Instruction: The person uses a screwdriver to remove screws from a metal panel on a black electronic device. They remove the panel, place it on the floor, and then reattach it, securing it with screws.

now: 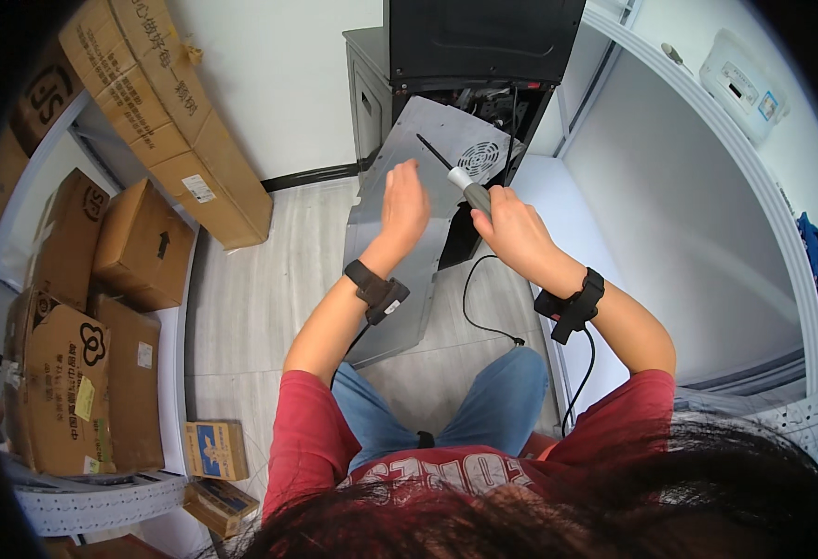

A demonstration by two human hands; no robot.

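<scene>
My right hand is wrapped round the grey handle of a screwdriver. Its dark shaft points up and to the left, over a large grey metal panel with a round pattern of vent slots. The panel leans against the lower part of a black appliance and reaches down to the floor. Over the panel's left side is my left hand, its fingers curled together. Whatever may be between those fingertips is hidden or too small to name. Inside the appliance's opened lower part, wires and components show above the panel.
A black cable lies on the floor right of the panel. A tall cardboard carton leans at the left, beside shelves of boxes. A grey cabinet stands behind the panel. White shelving runs along the right, with a plastic container.
</scene>
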